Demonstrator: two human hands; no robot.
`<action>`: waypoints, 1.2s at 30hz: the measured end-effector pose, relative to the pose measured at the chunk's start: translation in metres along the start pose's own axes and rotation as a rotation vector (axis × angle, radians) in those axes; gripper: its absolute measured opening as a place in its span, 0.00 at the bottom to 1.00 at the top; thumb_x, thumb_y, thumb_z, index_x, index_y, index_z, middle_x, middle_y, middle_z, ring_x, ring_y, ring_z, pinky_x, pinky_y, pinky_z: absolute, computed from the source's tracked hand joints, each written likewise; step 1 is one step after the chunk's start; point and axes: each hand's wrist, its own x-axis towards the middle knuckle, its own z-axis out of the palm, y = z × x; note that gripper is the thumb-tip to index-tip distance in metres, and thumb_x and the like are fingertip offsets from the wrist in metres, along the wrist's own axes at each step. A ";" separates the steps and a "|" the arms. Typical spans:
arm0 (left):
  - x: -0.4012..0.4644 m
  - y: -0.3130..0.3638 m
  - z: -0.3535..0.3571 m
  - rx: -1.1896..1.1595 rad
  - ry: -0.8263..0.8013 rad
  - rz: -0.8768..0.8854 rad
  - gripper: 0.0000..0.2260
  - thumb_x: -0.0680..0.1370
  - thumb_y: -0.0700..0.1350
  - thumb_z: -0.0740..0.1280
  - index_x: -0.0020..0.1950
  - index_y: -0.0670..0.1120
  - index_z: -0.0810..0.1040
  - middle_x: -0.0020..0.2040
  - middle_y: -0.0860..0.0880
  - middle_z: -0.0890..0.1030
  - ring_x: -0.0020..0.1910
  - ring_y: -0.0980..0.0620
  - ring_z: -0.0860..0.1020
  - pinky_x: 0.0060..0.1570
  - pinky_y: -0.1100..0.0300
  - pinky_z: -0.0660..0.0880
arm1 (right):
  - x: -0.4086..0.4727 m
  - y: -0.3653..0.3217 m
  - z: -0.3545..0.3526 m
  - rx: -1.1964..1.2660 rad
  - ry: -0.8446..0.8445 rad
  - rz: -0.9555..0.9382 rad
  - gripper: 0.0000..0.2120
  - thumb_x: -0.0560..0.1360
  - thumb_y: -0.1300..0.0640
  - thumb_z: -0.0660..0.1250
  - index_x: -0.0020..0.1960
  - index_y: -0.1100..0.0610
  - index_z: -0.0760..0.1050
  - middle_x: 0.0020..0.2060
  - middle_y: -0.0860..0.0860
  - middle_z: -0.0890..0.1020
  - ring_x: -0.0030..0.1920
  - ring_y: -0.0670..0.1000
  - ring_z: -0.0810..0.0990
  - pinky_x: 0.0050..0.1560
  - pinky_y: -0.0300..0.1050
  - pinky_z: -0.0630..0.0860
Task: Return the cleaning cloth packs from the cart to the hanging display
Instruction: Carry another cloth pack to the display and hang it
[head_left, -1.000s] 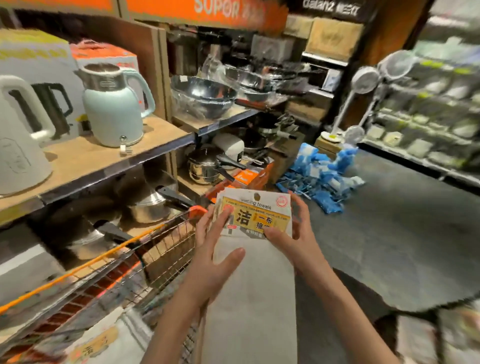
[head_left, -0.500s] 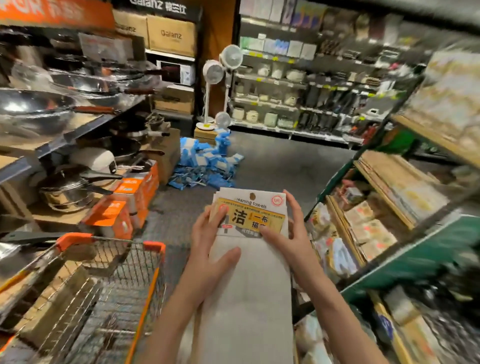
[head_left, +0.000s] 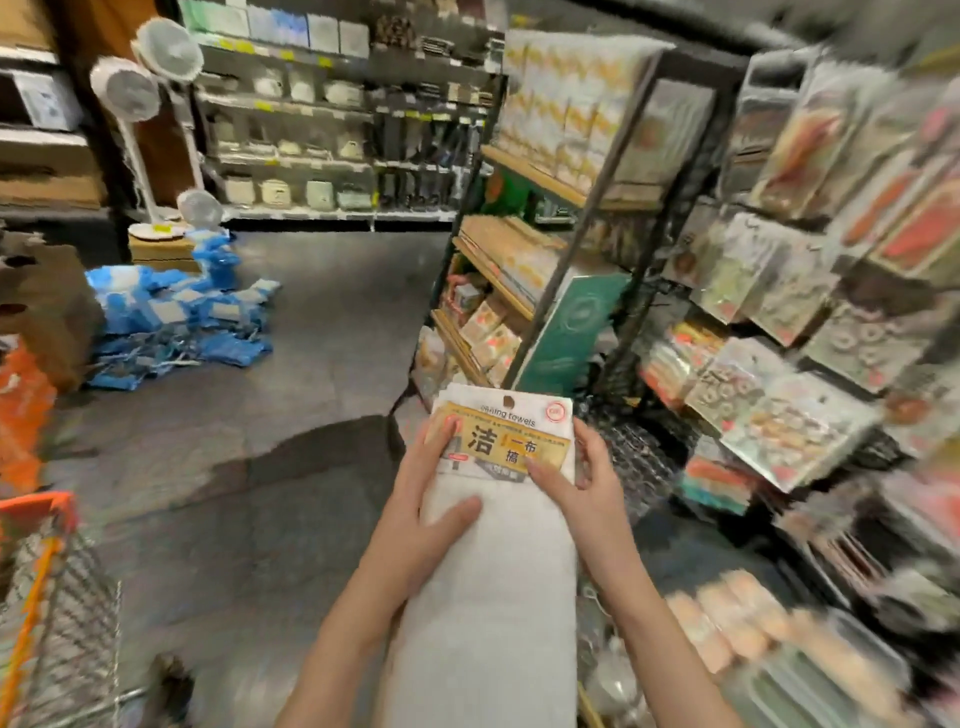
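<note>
A stack of cleaning cloth packs (head_left: 498, 587), long white cloths under a white and yellow header card with a hang hole, is held upright in front of me. My left hand (head_left: 423, 499) grips its left edge, thumb across the cloth and fingers on the card. My right hand (head_left: 576, 483) holds the right edge, its fingers spread over the card. The hanging display (head_left: 789, 332) of packaged goods fills the right side, blurred. The orange-rimmed wire cart (head_left: 47, 597) shows at the lower left edge.
A wooden shelf rack (head_left: 524, 270) with boxed goods stands straight ahead beyond the packs. Blue packages (head_left: 171, 317) lie piled on the grey floor at left, near standing fans (head_left: 150, 114). Shelving lines the far wall.
My view has swung right, from the cookware shelves and cart toward the hanging display. Both hands keep the same hold on the packs.
</note>
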 end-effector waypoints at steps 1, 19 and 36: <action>-0.004 0.003 0.019 -0.018 -0.032 -0.014 0.32 0.70 0.54 0.69 0.71 0.67 0.59 0.76 0.62 0.57 0.74 0.65 0.56 0.74 0.61 0.56 | -0.009 0.000 -0.020 -0.010 0.046 0.000 0.23 0.70 0.66 0.72 0.58 0.48 0.69 0.49 0.43 0.80 0.45 0.37 0.81 0.41 0.29 0.75; -0.059 0.075 0.287 -0.261 -0.649 -0.008 0.32 0.72 0.57 0.71 0.69 0.68 0.58 0.75 0.67 0.55 0.73 0.70 0.53 0.74 0.49 0.55 | -0.174 -0.036 -0.276 -0.034 0.834 0.075 0.13 0.71 0.63 0.72 0.48 0.61 0.67 0.38 0.53 0.83 0.35 0.47 0.83 0.30 0.37 0.76; -0.040 0.094 0.406 -0.263 -0.975 0.088 0.24 0.73 0.50 0.71 0.62 0.70 0.66 0.65 0.61 0.67 0.59 0.83 0.59 0.60 0.82 0.53 | -0.213 -0.036 -0.351 0.086 1.176 -0.040 0.12 0.74 0.63 0.67 0.47 0.57 0.63 0.43 0.50 0.85 0.42 0.51 0.85 0.33 0.40 0.78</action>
